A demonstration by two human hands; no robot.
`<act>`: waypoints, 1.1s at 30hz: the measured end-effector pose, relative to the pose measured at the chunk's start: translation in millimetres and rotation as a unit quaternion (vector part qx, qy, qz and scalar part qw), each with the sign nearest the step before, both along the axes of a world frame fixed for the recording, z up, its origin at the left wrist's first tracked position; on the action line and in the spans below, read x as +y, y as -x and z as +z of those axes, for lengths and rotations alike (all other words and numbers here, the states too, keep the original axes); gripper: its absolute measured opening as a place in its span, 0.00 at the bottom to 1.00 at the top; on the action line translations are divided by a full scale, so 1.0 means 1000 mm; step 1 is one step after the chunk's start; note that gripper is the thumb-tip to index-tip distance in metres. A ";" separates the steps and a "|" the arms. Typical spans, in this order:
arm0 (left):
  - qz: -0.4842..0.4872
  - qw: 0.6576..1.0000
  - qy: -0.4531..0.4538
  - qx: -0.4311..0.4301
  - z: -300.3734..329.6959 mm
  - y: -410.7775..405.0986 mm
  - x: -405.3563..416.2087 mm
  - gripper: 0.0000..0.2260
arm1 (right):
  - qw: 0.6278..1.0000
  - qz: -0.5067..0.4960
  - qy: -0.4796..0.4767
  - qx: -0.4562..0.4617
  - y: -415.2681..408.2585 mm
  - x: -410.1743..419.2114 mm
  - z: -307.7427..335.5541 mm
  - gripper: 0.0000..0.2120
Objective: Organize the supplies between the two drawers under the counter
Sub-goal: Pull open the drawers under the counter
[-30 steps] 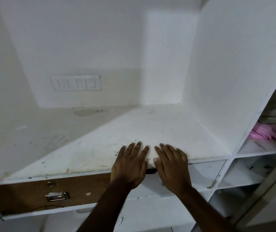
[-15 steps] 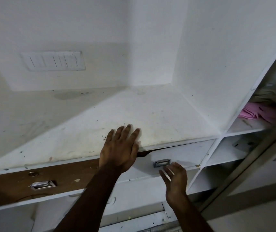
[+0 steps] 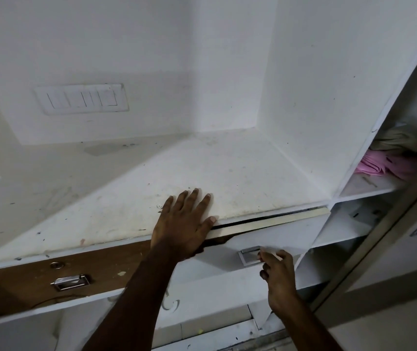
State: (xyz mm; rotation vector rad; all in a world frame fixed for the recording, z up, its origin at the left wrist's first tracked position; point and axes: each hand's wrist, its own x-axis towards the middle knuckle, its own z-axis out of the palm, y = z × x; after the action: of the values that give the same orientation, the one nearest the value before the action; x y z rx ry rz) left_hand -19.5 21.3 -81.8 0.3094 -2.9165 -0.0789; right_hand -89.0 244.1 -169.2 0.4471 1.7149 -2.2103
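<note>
The person is starting to pull out the white right-hand drawer (image 3: pixel 273 236) under the dirty white worktop (image 3: pixel 151 188). A thin dark gap is showing along its top edge, so it looks just a little way out. What is inside is not showing yet.

To do this well, pull straight back and slowly, so the drawer is not twisting or sticking. Keep pressing down on the worktop so the cupboard is not shaking.

The right hand (image 3: pixel 277 277) is making a narrow grip: its curled fingers are hooking the small silver metal handle (image 3: pixel 249 255). The left hand (image 3: pixel 183 222) is lying flat, fingers spread wide, holding nothing and pressing the worktop edge.

The brown wooden left-hand drawer (image 3: pixel 32 279) with its own silver handle looks closed.
</note>
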 end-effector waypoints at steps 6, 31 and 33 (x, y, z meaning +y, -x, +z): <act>-0.001 1.000 -0.002 0.001 0.000 0.003 -0.001 0.33 | 0.988 0.048 -0.126 0.080 -0.047 0.045 -0.002 0.10; 0.017 0.987 -0.103 -0.118 -0.023 -0.097 0.105 0.33 | 0.538 0.284 -0.600 0.520 -0.089 0.078 0.068 0.23; 0.007 0.986 -0.112 -0.124 -0.018 -0.107 0.118 0.31 | 0.537 0.294 -0.595 0.520 -0.098 0.089 0.069 0.22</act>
State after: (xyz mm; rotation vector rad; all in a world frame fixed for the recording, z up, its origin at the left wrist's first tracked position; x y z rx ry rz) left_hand 87.9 139.2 -100.2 0.4018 -3.1553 -0.3948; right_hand 8.7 332.6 -100.1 -1.3438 3.0314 -0.3151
